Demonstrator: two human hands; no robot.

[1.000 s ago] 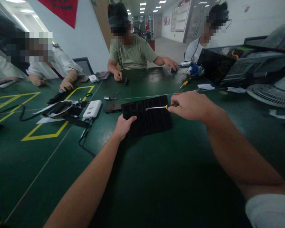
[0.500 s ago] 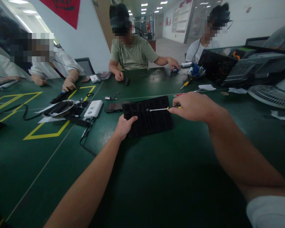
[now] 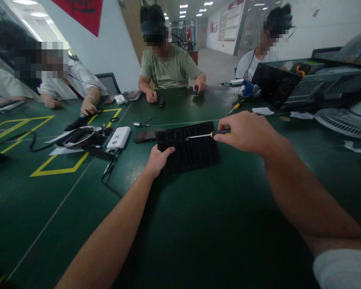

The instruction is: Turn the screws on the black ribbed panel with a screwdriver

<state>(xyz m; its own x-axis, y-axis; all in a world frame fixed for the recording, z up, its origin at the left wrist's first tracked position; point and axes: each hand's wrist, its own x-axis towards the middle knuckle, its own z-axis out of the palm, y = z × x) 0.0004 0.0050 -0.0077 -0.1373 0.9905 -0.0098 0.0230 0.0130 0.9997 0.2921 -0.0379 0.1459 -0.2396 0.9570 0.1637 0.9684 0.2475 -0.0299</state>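
A flat black panel with ribs and recesses (image 3: 198,150) is tilted above the green table (image 3: 216,208). My left hand (image 3: 160,160) grips its left edge, thumb on the face and fingers hidden behind. Between the thumb and fingers of my right hand (image 3: 243,130) is a screwdriver (image 3: 200,136) with a yellow and black handle. Its metal shaft points left across the panel, and the tip is at a small round metal spot near the panel's middle. Whether the tip sits in a screw is too small to tell.
Behind the panel lie a dark flat object (image 3: 144,136) and small metal parts (image 3: 142,123). A white power bank (image 3: 118,137) and a bowl (image 3: 78,137) stand left. Another screwdriver (image 3: 235,107), a bowl with blue cloth (image 3: 249,89) and a fan (image 3: 339,122) are right. Co-workers sit opposite.
My right hand has tipped the screwdriver's handle slightly up, and more of the handle shows. The panel and my left hand stay almost still. The co-worker opposite has drawn one hand inward.
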